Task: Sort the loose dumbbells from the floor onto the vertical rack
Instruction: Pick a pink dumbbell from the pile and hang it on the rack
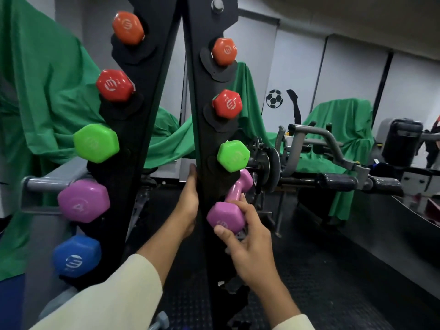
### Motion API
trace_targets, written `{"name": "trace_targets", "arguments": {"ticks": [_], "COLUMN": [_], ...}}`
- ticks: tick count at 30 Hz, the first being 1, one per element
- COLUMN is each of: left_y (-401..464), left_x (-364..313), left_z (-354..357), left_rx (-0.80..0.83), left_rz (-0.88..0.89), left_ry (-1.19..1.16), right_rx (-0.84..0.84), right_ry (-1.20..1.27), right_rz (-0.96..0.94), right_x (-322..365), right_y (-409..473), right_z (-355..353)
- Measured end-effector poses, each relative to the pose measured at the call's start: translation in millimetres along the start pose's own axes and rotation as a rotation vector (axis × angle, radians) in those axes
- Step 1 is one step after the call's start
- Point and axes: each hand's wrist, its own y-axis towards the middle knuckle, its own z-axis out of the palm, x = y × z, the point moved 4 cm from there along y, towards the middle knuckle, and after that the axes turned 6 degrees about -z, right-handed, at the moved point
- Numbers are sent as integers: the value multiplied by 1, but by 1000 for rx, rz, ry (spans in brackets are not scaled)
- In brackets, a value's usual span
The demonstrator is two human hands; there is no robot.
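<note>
A black vertical rack (204, 129) fills the middle of the head view. Its left upright carries orange (128, 27), red (114, 85), green (96, 142), purple (83, 201) and blue (76, 256) dumbbells. On the right upright sit orange (225, 51), red (227, 103) and green (233, 156) dumbbells. My right hand (247, 239) grips a purple dumbbell (228, 210) by its near head, tilted against the right upright below the green one. My left hand (188, 203) rests flat against the inner edge of that upright.
Green cloth (47, 91) drapes equipment behind the rack. A grey weight machine with padded arms (333, 163) stands close on the right. Dark rubber flooring (333, 270) lies below. A grey metal end (162, 321) shows at the bottom edge.
</note>
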Motion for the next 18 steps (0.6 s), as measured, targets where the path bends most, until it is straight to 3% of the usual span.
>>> {"name": "trace_targets", "arguments": {"ticks": [3,7,12,18], "left_y": [12,18,21,33], "left_x": [-11,-9,-2,-2], "left_z": [1,13,21,11], "left_rx": [-7,34,106,82], "left_rz": [-15,-29,-25,-11], "left_ry": [-52,-185,-248,-121], "right_rx": [-1,-24,-173,-180], "right_ry": [59,-83,-110,266], "right_rz": [2,-88,-153,4], "right_x": [-1,-6,-11,-9], "right_y": [10,-3,-18,-1], "right_z": [-18,-3,15,-4]}}
